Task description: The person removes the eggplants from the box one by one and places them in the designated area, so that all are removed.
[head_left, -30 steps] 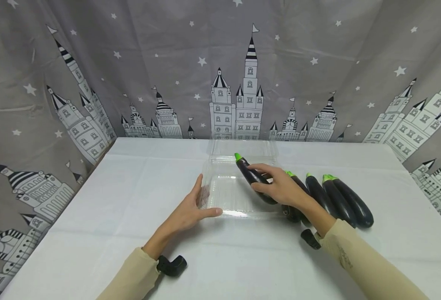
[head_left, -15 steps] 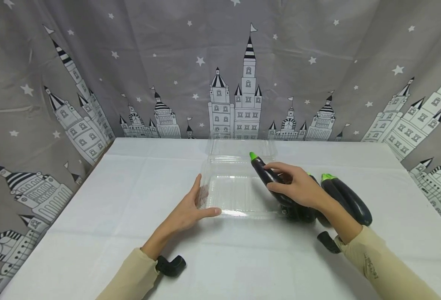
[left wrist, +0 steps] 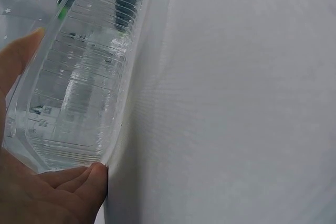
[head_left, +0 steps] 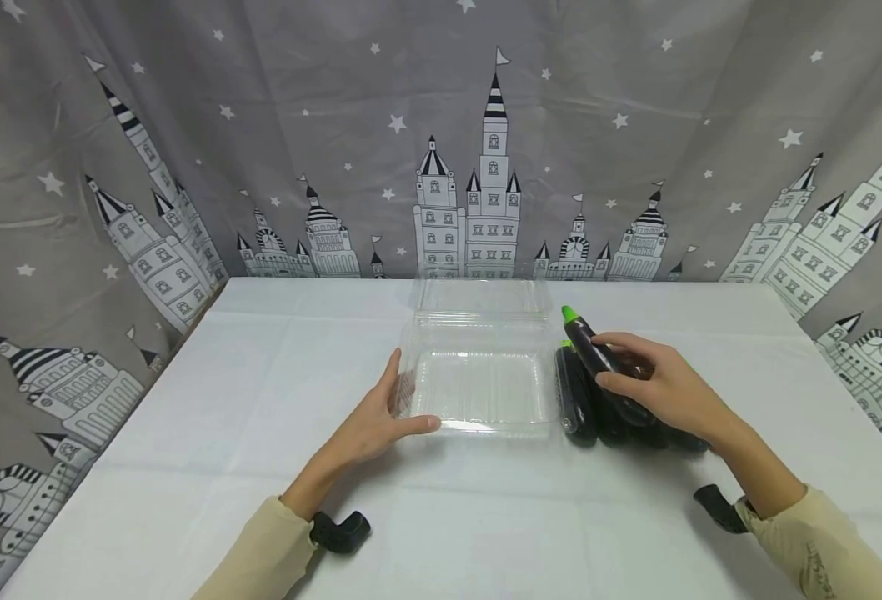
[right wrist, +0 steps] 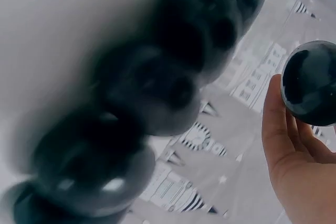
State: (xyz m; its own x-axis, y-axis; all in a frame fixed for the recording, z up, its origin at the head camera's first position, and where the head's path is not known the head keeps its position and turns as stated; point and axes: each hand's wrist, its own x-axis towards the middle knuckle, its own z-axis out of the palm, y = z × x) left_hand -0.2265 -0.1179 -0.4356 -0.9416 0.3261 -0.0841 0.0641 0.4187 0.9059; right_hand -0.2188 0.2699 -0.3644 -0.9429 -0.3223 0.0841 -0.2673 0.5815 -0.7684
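Note:
In the head view my right hand (head_left: 666, 383) grips an eggplant (head_left: 587, 342) between thumb and fingers. Its green stem end points up and left, and it is tilted above several other dark eggplants (head_left: 576, 408) lying side by side. The right wrist view shows the round end of the held eggplant (right wrist: 312, 85) apart from that row. My left hand (head_left: 373, 421) touches the near-left corner of a clear plastic container (head_left: 478, 429), with thumb and fingers spread. From the left wrist view, its fingertips (left wrist: 94, 182) rest against the container's end (left wrist: 68, 150).
The container's lid (head_left: 482, 296) lies folded back toward the grey castle-print curtain (head_left: 298, 125). A white cloth covers the table (head_left: 276, 358). Black cuff-like devices (head_left: 343, 533) sit at both wrists. The right-hand eggplants are partly hidden by my right hand.
My right hand has carried the eggplant rightward, from over the container to above the row of eggplants. My left hand has stayed at the container's corner.

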